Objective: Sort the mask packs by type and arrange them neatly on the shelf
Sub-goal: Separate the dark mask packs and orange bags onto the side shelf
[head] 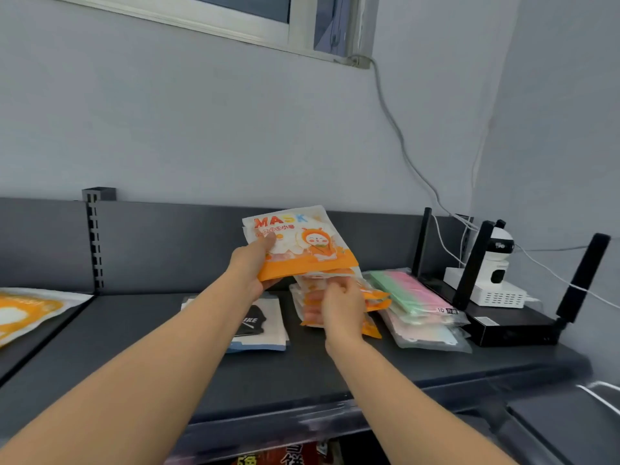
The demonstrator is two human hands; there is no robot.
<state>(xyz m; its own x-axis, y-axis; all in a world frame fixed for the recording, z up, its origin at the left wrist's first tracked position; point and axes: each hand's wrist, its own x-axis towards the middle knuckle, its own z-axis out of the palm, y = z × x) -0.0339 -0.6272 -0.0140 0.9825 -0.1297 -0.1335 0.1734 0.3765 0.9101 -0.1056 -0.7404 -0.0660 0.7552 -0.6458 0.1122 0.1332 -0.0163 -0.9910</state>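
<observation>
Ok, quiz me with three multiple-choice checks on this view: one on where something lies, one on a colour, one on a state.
1. The pastel packs lie:
A) between the orange stack and the router
B) left of the orange stack
C) on the router

2. The bottom band of the held pack is:
A) blue
B) orange
C) green

3. The held pack is:
A) lying on the orange stack
B) held up in the left hand
C) under the router

Answers:
1. A: they sit right of the stack, with the router beyond them.
2. B: an orange strip runs along its lower edge.
3. B: the hand grips it above the stack.
</observation>
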